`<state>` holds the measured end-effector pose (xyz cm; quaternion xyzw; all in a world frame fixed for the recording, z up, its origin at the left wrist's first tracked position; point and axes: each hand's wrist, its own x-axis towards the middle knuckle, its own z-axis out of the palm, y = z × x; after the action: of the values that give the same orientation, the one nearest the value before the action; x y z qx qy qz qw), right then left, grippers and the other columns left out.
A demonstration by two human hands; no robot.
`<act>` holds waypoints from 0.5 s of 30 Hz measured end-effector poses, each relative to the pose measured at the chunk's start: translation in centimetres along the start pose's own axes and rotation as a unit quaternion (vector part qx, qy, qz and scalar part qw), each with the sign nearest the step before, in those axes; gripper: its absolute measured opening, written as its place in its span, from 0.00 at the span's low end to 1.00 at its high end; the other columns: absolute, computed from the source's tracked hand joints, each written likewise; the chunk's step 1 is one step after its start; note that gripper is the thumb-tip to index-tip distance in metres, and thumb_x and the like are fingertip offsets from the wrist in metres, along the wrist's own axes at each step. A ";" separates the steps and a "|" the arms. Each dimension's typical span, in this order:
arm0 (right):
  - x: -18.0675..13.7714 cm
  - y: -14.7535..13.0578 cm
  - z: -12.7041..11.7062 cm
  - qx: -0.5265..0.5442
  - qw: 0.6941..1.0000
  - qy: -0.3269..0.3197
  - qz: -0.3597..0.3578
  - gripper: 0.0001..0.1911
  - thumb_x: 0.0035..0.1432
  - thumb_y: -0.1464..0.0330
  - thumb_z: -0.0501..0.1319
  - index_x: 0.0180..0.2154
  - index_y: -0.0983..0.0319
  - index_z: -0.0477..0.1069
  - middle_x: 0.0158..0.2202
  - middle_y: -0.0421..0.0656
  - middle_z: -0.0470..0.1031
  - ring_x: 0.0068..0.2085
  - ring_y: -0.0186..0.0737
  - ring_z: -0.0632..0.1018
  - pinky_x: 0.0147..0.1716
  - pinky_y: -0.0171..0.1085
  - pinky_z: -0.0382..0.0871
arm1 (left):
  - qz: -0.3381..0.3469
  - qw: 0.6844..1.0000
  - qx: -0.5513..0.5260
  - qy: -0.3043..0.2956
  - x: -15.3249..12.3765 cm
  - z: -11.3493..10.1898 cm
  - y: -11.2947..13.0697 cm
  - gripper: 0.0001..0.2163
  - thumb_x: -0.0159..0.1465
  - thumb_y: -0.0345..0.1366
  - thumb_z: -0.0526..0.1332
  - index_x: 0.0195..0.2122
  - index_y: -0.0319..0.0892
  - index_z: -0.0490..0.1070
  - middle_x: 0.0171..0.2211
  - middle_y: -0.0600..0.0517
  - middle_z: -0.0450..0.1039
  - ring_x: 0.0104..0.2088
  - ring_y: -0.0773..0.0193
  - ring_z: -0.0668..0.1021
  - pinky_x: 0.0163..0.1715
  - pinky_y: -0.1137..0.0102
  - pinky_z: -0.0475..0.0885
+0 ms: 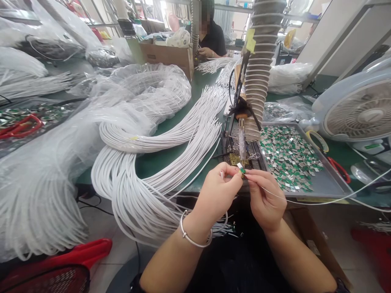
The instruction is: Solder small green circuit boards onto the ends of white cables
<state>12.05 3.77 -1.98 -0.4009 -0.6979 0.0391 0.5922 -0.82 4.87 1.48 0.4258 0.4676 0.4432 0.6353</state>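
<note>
My left hand [218, 189] is closed, pinching a small metal-shelled connector with a green circuit board [241, 167]. A bit of white cable [222, 175] shows among its fingers. My right hand [267, 197] is also closed, with a thin solder wire [293, 201] between its fingertips; the wire's end is beside the connector, and its length trails off to the right. Just above both hands, a soldering iron [241, 140] points down from a stand. Whether its tip touches the board is hard to tell. Bundled white cables [161, 142] lie left of my hands.
A grey tray [334, 185] of loose connector boards stands at right, near a fan [363, 106], a tape roll [317, 141] and red-handled scissors [339, 170]. A ribbed hose [259, 69] hangs over the iron. Plastic-wrapped cables [146, 87] and a cardboard box [168, 57] sit behind; another person [214, 36] sits opposite.
</note>
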 end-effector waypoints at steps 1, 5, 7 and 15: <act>-0.1 0.0 0.0 0.003 1.000 -0.002 0.003 0.14 0.56 0.80 0.57 0.40 0.58 0.73 0.38 0.44 0.77 0.39 0.37 0.78 0.38 0.39 0.74 | -0.001 1.000 -0.001 -0.002 0.0 0.0 -0.1 0.07 0.59 0.37 0.59 0.27 0.42 0.62 0.21 0.60 0.60 0.15 0.78 0.56 0.14 0.81 0.51; -0.2 0.0 0.1 0.000 1.000 -0.007 0.012 0.13 0.56 0.79 0.57 0.40 0.58 0.73 0.37 0.44 0.76 0.38 0.38 0.78 0.38 0.40 0.75 | 0.001 1.000 -0.006 -0.003 0.0 -0.1 -0.4 0.07 0.59 0.37 0.59 0.27 0.42 0.63 0.21 0.59 0.61 0.16 0.78 0.56 0.14 0.81 0.51; -0.2 0.0 0.1 -0.006 1.000 -0.005 0.012 0.13 0.57 0.78 0.57 0.40 0.58 0.73 0.37 0.44 0.76 0.38 0.38 0.78 0.37 0.41 0.75 | 0.000 1.000 -0.008 0.000 0.0 0.0 -0.3 0.07 0.59 0.36 0.59 0.27 0.41 0.63 0.21 0.60 0.60 0.16 0.78 0.56 0.14 0.81 0.51; 0.4 0.0 0.2 -0.027 1.000 0.014 -0.004 0.11 0.56 0.77 0.58 0.38 0.58 0.73 0.36 0.43 0.77 0.37 0.38 0.78 0.36 0.40 0.75 | 0.010 1.000 0.000 0.007 0.2 0.2 0.2 0.07 0.58 0.37 0.59 0.27 0.42 0.62 0.17 0.62 0.55 0.15 0.77 0.54 0.14 0.81 0.50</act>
<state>11.93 4.10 -1.69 -0.4146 -0.6919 0.0122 0.5910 -0.64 5.12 1.61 0.4271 0.4677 0.4532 0.6273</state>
